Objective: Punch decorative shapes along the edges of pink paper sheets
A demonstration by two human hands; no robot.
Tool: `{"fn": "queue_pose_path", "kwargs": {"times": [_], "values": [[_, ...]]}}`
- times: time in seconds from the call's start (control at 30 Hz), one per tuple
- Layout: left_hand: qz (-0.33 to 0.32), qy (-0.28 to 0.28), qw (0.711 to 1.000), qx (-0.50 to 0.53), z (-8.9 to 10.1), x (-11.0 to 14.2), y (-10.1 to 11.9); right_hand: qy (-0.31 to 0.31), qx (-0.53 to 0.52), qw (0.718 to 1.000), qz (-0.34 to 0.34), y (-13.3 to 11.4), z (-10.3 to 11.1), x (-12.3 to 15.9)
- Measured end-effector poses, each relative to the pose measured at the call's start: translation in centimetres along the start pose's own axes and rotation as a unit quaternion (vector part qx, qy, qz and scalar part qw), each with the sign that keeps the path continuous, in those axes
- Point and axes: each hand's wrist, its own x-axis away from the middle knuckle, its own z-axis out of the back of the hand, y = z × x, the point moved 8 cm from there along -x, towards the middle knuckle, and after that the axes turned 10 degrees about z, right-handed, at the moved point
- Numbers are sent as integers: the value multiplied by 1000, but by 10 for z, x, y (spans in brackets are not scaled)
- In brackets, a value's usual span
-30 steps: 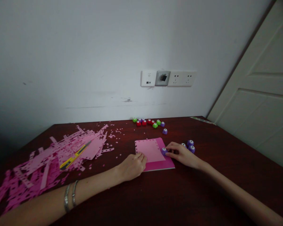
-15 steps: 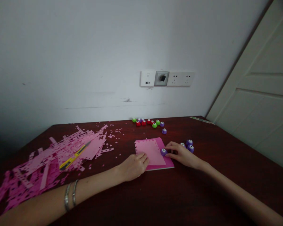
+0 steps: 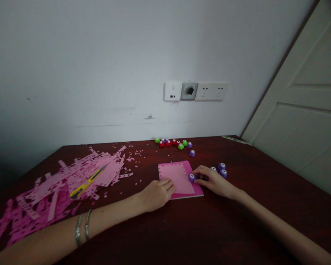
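A light pink sheet (image 3: 178,176) with small cut-outs along its left, top and upper right edges lies on a darker pink stack of paper (image 3: 198,190). My left hand (image 3: 160,195) is closed at the sheet's lower left edge, its fingers pressed together on the paper. My right hand (image 3: 211,179) grips a small purple craft punch (image 3: 192,178) between thumb and fingers at the sheet's right edge. Just beyond that hand stand several more purple punches (image 3: 222,167), one partly hidden behind it.
Pink paper strips and scraps (image 3: 55,191) cover the table's left side, with a yellow utility knife (image 3: 86,183) on top. Several red, green and purple punches (image 3: 174,142) stand near the wall, and one purple punch (image 3: 192,153) sits closer. Wall sockets (image 3: 209,92) are above.
Nearly everything stays put. Both hands keep their places on the paper and the punch; the whole view has shifted only very slightly.
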Motion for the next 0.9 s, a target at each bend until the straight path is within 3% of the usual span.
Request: {"fn": "queue_pose_path", "kwargs": {"times": [0.23,0.43,0.67,0.9], "values": [[40,-24,997,60,7,-11,-8,-13,-9,1000,20,-5,-2,0],[49,-49,996,55,-6,-26,-14,-4,-1,1000,11,0,-3,0],[63,-135,987,66,-23,-25,-14,7,-1,1000,17,1,-3,-1],[66,-143,984,86,-24,-25,-14,4,4,1000,11,0,-3,-3]]}}
